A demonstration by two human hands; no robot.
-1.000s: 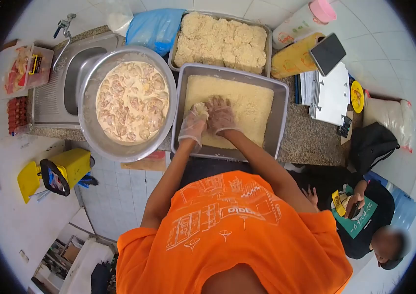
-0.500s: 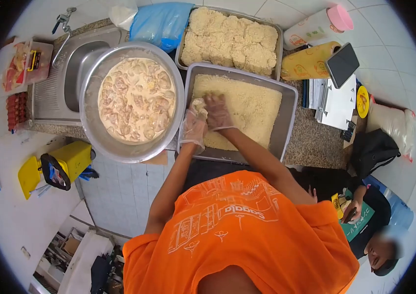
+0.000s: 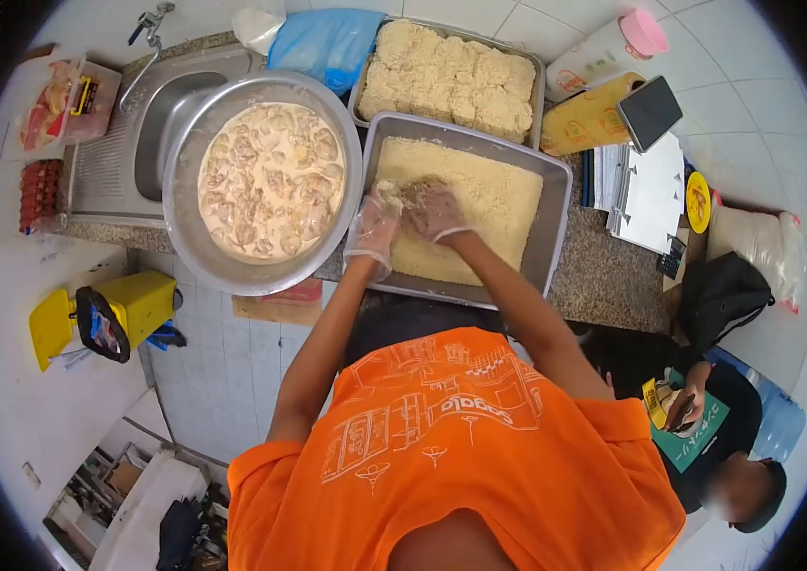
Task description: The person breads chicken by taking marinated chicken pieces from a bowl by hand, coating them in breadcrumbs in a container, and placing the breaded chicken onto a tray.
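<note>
Crumbed pieces (image 3: 451,78) fill the tray (image 3: 541,86); wet pieces (image 3: 275,181) remain in the bowl (image 3: 184,186). Left hand (image 3: 376,231) and right hand (image 3: 437,212) touch crumbs (image 3: 494,214); cannot tell whether fingers grasp anything.

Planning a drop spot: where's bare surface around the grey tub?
Best: granite counter between grey tub and the papers and black bag at right. Also the drainboard, between red stack and sink basin. Crowded: tub's left, with the steel bowl close by, and behind, with the tray of coated pieces.

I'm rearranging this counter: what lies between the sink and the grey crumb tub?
The large metal bowl lies between the sink and grey crumb tub, in the head view.
</note>
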